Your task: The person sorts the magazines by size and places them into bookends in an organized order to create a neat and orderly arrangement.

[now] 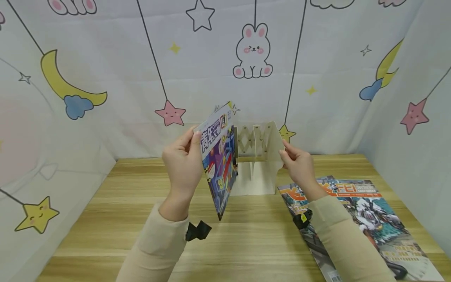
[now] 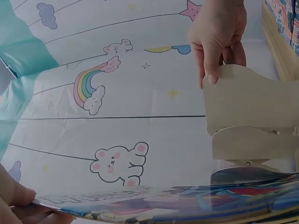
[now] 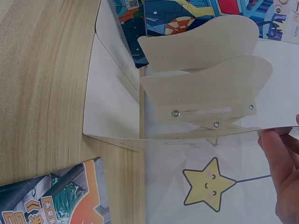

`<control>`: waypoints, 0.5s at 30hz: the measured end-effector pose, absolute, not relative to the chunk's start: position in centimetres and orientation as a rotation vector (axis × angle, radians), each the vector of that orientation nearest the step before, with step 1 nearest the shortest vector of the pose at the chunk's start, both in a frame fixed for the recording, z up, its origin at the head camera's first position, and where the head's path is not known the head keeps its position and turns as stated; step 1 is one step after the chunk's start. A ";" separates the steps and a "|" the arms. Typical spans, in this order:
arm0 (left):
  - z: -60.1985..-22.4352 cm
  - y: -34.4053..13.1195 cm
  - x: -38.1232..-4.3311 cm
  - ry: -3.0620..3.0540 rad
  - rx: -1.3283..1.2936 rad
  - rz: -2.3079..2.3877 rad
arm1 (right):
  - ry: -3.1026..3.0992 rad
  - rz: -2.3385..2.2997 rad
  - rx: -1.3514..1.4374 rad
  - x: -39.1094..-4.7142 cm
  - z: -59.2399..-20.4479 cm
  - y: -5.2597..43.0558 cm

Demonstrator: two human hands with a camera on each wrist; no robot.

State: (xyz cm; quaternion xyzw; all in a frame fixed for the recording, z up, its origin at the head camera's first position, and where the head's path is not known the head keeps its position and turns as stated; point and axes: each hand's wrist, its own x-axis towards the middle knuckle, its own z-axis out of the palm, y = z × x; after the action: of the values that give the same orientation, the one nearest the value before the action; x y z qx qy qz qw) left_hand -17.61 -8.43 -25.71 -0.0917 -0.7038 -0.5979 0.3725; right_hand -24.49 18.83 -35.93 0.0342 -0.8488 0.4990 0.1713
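Note:
Pinched at its upper corner by my left hand (image 1: 183, 160), a magazine (image 1: 220, 168) with a purple and blue cover stands tilted at the left side of a cream expandable book stand (image 1: 258, 176). My right hand (image 1: 299, 160) pinches the outer edge of the stand's right end panel (image 1: 275, 149) between thumb and fingers. The right wrist view shows the stand's curved dividers (image 3: 205, 88) spread apart, with crossed metal links between them. Blue printed covers (image 3: 180, 18) lie beyond the dividers. Whether the magazine's lower edge touches the stand cannot be told.
Overlapping magazines (image 1: 373, 219) with orange lettering lie on the wooden table (image 1: 257, 235) at the right, partly under my right forearm. White cloth (image 1: 211, 58) printed with stars, moons and a bunny hangs behind the table and along its sides.

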 end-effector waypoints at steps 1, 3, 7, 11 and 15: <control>-25.7 -8.4 -17.6 -1.798 -0.233 -1.527 | -2.408 1.417 0.097 -24.5 -35.9 18.8; -25.5 -8.3 -17.6 -1.799 -0.232 -1.510 | -2.407 1.412 0.095 -24.5 -35.9 18.8; -25.1 -8.1 -18.0 -1.794 -0.237 -1.490 | -2.405 1.389 0.096 -24.4 -35.8 18.8; -25.3 -7.5 -18.8 -1.774 -0.257 -1.486 | -2.416 1.377 0.097 -24.4 -35.8 18.8; -26.0 -6.9 -19.1 -1.764 -0.254 -1.472 | -2.425 1.383 0.096 -24.4 -35.9 18.9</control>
State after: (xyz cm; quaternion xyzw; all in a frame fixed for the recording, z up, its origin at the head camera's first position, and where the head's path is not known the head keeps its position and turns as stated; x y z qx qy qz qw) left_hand -19.07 -6.86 -26.04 -0.1006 -0.6984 -0.5827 0.4033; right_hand -24.44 18.86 -35.88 0.0340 -0.8550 0.4876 0.1735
